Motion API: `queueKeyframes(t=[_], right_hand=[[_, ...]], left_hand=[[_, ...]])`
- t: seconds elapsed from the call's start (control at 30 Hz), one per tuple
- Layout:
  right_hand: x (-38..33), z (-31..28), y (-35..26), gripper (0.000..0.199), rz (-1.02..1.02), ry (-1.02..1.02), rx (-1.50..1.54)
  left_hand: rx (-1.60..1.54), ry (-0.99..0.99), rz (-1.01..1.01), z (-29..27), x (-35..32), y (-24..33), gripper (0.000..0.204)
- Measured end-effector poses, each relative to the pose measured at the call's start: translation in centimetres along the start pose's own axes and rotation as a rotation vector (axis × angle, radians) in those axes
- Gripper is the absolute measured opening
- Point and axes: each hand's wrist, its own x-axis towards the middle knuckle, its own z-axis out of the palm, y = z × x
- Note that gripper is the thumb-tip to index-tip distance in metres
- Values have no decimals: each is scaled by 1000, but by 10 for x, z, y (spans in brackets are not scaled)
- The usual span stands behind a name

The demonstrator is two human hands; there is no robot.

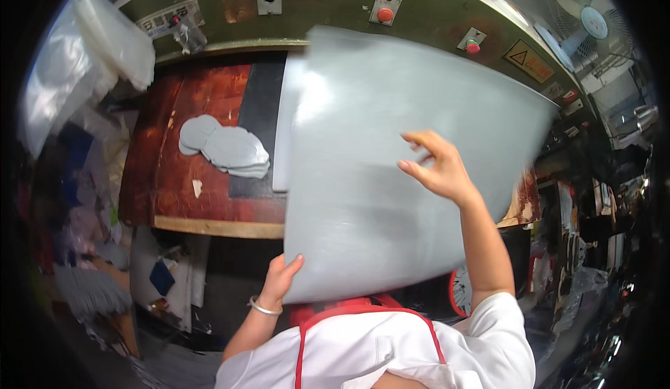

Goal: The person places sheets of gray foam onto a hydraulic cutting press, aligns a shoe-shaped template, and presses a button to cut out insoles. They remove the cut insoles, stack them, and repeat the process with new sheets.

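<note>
A large smooth grey sheet (377, 109) spreads in front of me, covering the middle and right of the worktable. My left hand (280, 279) grips its near left edge, thumb on top and the other fingers hidden under it. Over the sheet hangs my right hand (440, 165), fingers apart and holding nothing; whether it touches the surface I cannot tell. To the left, a small stack of grey cut-out pieces (230, 148) with rounded outlines lies on the red-brown table board (181, 204), partly over a black strip (258, 109). A pale slab (280, 144) shows beside the sheet's left edge.
Behind the table stands a green machine beam (321, 5) with red push buttons (384, 15). Clear plastic bags (91, 54) hang at the far left. A fan (593, 22) stands at the back right. A red-rimmed round container (459, 291) sits below the table near my right arm.
</note>
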Motion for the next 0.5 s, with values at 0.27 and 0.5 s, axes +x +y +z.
queueKeyframes(t=[0.27,0.5], right_hand=[[-182,-42,199,40,803,487,-437],[-138,-46,219,26,716,725,-120]], left_hand=[[-11,28,41,-39,26,40,24],[208,-4,202,-49,114,102,19]])
